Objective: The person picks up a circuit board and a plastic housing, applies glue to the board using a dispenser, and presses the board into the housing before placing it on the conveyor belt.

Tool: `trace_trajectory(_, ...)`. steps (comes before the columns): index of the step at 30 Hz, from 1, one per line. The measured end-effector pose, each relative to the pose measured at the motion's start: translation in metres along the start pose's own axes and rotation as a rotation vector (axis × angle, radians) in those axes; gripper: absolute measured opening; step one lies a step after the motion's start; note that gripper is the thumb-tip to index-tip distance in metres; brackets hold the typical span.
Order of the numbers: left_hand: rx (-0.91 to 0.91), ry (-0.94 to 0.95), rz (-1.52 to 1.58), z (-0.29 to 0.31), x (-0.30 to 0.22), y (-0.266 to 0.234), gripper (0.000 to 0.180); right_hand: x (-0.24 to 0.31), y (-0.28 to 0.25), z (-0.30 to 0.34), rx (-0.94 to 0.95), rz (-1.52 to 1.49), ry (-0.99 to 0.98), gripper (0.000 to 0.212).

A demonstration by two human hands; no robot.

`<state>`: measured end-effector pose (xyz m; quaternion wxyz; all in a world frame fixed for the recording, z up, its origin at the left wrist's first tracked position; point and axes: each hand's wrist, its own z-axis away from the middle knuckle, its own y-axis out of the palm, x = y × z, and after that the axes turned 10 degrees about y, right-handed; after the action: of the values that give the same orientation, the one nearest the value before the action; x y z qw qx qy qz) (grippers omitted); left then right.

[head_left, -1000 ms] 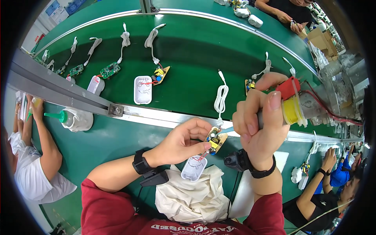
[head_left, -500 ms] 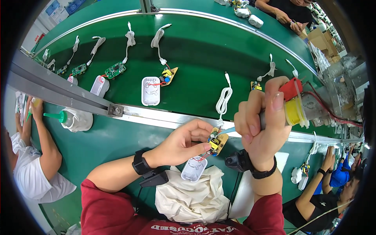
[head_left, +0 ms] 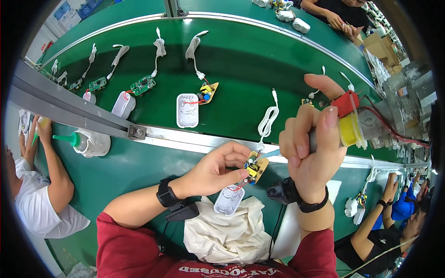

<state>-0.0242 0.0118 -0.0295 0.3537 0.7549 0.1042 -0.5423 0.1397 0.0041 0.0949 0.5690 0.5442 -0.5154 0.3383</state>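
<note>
My left hand (head_left: pixel 211 169) pinches a small circuit board (head_left: pixel 252 170) with yellow and green components between thumb and fingers. Red wires run from this board to a white plastic shell (head_left: pixel 229 200) on the cloth below. A white coiled cable (head_left: pixel 267 121) reaches up from the board's far edge onto the green belt. My right hand (head_left: pixel 315 143) grips a handheld tool (head_left: pixel 348 131) with a thin blue tip, yellow tape and a red switch; its exact kind is unclear. The tip points at the board, apparently touching it. One right finger stands stretched up, off the switch.
A metal rail (head_left: pixel 181 143) separates my bench from the green belt (head_left: pixel 153 102). Several boards with cables and white shells (head_left: pixel 187 111) lie on the belt. A green-tipped bottle (head_left: pixel 88 141) stands left. Beige cloth (head_left: pixel 227 234) lies before me. Co-workers sit left, right and across.
The boards, shells and cables on the belt have shifted slightly right. One finger of my right hand has lifted from the red switch. My left hand and the board stay almost still.
</note>
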Motion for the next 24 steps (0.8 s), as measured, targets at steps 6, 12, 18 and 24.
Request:
trace_trajectory(6,0.037,-0.104,0.039,-0.007,-0.011,0.010,0.040,0.019,0.001,0.014,0.027,-0.061,0.047,0.041)
trace_trajectory(12,0.210,-0.262,0.023,-0.047,-0.039,0.011,0.047,0.029,-0.001,0.025,0.094,0.024,0.012,0.046)
trace_trajectory(18,0.090,0.338,-0.821,-0.113,-0.020,-0.004,0.053,0.039,0.007,0.033,0.085,0.000,0.027,0.041)
trace_trajectory(24,-0.130,0.634,-1.411,-0.130,-0.031,-0.005,0.049,0.040,0.000,0.033,0.089,-0.028,0.016,0.038)
